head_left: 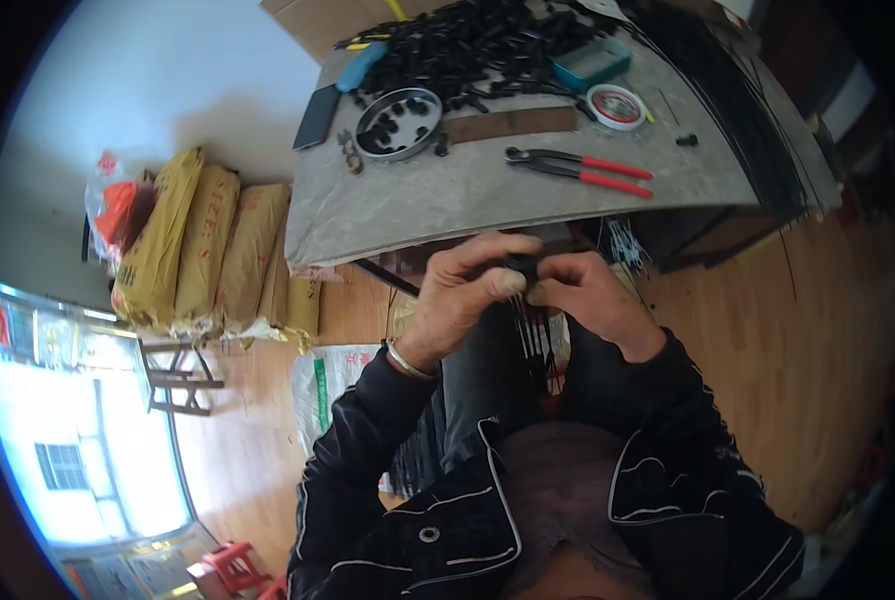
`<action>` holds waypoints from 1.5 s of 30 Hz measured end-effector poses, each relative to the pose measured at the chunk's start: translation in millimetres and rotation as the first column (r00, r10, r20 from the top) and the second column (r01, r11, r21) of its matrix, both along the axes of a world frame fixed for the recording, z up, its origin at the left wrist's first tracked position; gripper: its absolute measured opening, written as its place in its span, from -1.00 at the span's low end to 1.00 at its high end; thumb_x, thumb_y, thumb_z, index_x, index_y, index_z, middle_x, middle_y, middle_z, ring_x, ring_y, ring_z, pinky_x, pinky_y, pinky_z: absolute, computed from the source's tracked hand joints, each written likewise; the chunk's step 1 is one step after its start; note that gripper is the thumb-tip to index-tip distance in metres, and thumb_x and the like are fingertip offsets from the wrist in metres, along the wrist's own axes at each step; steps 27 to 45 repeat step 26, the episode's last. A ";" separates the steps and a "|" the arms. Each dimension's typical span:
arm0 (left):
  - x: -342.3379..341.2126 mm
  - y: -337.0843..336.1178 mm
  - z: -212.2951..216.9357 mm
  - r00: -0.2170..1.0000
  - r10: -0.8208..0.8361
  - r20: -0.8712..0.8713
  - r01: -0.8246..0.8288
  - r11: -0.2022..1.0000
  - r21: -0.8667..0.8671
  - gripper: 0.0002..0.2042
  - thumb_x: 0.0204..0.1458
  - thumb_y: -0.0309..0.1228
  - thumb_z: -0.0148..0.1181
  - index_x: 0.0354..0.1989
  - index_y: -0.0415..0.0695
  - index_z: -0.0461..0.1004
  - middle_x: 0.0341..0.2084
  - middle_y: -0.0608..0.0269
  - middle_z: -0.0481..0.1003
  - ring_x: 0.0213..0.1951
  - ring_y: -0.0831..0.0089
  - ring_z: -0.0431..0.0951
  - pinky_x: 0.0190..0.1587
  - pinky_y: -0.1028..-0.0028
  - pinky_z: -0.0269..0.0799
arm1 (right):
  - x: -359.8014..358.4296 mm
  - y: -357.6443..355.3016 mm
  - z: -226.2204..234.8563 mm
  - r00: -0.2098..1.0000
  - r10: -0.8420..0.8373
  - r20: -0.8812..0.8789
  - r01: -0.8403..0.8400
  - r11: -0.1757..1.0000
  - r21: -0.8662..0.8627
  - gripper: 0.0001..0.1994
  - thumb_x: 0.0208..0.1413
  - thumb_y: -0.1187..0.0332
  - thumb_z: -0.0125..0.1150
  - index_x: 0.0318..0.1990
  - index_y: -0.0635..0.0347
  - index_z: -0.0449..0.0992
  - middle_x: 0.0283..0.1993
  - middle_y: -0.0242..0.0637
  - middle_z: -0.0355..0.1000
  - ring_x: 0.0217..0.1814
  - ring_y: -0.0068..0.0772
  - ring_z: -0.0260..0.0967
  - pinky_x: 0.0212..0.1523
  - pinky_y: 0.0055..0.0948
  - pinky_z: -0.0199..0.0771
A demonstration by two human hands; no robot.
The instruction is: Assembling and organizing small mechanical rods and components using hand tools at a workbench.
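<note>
Just in front of the table's near edge, my left hand (472, 290) and my right hand (595, 298) meet over my lap. Between their fingertips is a small black part (522, 266), pinched from both sides and partly covered by the thumbs. Several thin dark rods (535, 340) hang below it between my legs; how they join the part is hidden. Beyond the hands, red-handled pincers (582, 172) lie on the grey table (447, 200). A round tin (399, 124) to their left contains some small black pieces.
Black parts (467, 50) are heaped at the back, near a teal tray (592, 65) and a round white-rimmed container (615, 106). A brown flat bar (512, 124) lies mid-table. Long black rods (737, 110) cover the right side. Yellow-brown sacks (202, 240) stand left; a red stool (229, 570) sits lower left.
</note>
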State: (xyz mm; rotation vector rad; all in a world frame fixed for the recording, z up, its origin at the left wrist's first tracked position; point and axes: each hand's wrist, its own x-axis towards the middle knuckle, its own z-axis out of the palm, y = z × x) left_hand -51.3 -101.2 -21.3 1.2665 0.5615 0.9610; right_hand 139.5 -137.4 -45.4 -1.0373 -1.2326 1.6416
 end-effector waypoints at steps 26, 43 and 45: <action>-13.7 5.2 13.7 0.878 -0.435 0.202 0.440 0.898 0.019 -0.69 -0.29 -0.48 0.50 -0.30 -0.21 0.60 -0.43 0.36 0.45 -0.34 0.56 0.46 -0.23 0.54 0.36 | -11.3 -30.0 8.0 0.982 0.012 -0.188 0.006 0.995 0.095 -0.68 0.00 0.56 0.33 -0.05 0.30 0.48 -0.14 -0.37 0.46 -0.10 -0.56 0.42 -0.07 -0.57 0.45; -13.7 5.2 13.7 0.878 -0.435 0.202 0.440 0.898 0.019 -0.69 -0.29 -0.48 0.50 -0.30 -0.21 0.60 -0.43 0.36 0.45 -0.34 0.56 0.46 -0.23 0.54 0.36 | -11.3 -30.0 8.0 0.982 0.012 -0.188 0.006 0.995 0.095 -0.68 0.00 0.56 0.33 -0.05 0.30 0.48 -0.14 -0.37 0.46 -0.10 -0.56 0.42 -0.07 -0.57 0.45; -13.7 5.2 13.7 0.878 -0.435 0.202 0.440 0.898 0.019 -0.69 -0.29 -0.48 0.50 -0.30 -0.21 0.60 -0.43 0.36 0.45 -0.34 0.56 0.46 -0.23 0.54 0.36 | -11.3 -30.0 8.0 0.982 0.012 -0.188 0.006 0.995 0.095 -0.68 0.00 0.56 0.33 -0.05 0.30 0.48 -0.14 -0.37 0.46 -0.10 -0.56 0.42 -0.07 -0.57 0.45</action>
